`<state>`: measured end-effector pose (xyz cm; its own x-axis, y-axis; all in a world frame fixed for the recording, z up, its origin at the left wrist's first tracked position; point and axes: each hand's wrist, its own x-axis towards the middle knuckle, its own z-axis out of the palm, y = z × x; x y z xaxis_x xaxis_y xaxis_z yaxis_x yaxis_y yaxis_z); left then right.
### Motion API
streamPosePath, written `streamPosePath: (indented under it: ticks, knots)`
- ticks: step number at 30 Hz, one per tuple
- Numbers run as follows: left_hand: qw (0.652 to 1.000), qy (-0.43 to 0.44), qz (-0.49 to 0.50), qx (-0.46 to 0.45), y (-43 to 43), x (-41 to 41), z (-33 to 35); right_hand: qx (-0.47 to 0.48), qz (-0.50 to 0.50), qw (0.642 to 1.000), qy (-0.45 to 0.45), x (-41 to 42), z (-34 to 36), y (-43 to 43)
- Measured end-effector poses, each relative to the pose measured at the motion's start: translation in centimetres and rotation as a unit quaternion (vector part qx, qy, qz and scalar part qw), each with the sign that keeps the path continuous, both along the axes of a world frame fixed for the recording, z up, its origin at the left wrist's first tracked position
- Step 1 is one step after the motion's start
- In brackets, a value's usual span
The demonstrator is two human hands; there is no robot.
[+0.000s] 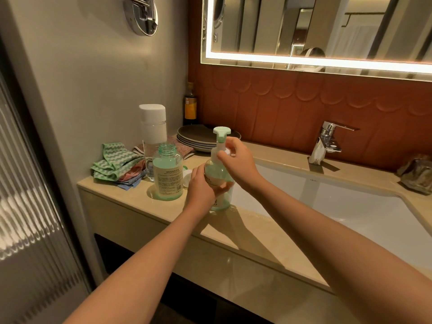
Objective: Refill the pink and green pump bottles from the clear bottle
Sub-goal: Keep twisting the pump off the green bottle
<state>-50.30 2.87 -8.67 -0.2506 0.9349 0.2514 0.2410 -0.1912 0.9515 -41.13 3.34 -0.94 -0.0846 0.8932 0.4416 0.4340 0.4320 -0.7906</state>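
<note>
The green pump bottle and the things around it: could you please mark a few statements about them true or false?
1. The left hand grips the body of the green pump bottle. True.
2. The right hand rests on the tap. False: it pinches the bottle's pump neck.
3. The clear bottle is capped. False: its mouth is open.
4. The clear bottle stands upright on the counter, apart from the pump bottle. True.
5. A stack of plates sits behind the bottles. True.

Open bottle (167,174), cloths (115,163) and plates (198,136) crowd the left counter (135,197); the basin (339,199) lies open rightward
</note>
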Motion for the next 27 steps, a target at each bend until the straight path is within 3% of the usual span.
streamPosePath:
  ticks: [4, 10, 18, 20, 23, 27]
  knots:
    - [1.0, -0.006, -0.002, 0.006, 0.1, 0.0, -0.2, -0.007, 0.025, 1.0, 0.009, 0.3, 0.0, -0.3]
    - [1.0, 0.03, 0.0, 0.005, -0.1, -0.1, 0.1, 0.006, -0.046, 0.998, -0.035, 0.1, 0.1, -0.1]
    - [1.0, -0.002, -0.002, 0.004, 0.2, 0.0, -0.1, -0.036, 0.023, 0.999, 0.018, 0.1, 0.1, -0.5]
    - [1.0, -0.026, -0.011, 0.004, 0.1, 0.0, -0.1, -0.021, -0.009, 1.0, -0.009, -0.1, -0.1, -0.1]
    - [1.0, 0.016, 0.001, 0.001, 0.2, -0.1, -0.2, 0.009, -0.062, 0.997, -0.044, -0.1, -0.2, 0.4]
    - [1.0, 0.0, -0.003, 0.005, 0.3, -0.2, -0.3, -0.001, -0.019, 1.0, -0.014, 0.0, 0.2, -0.1]
